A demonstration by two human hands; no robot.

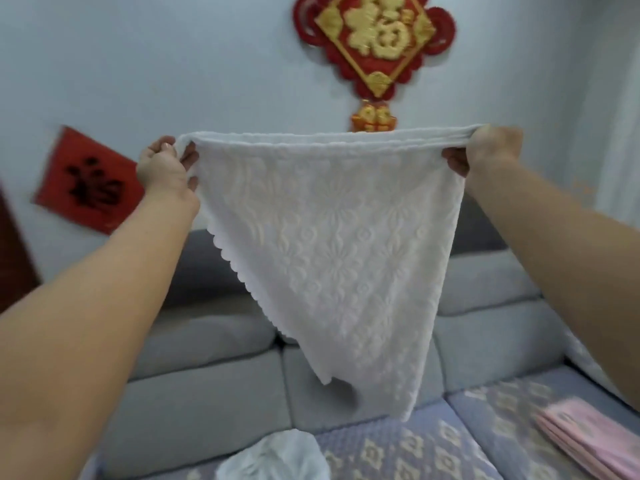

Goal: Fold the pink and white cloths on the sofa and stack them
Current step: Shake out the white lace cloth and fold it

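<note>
Above the sofa [214, 393], left hand [162, 168] and right hand [485, 150] pinch the top corners of a soft, light white cloth [329, 254] that hangs limp, best held by its corners.

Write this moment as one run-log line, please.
step: unfolding | white embossed cloth: held up over grey sofa | left hand, right hand: gripping top corners | folded pink cloth: on seat
</note>
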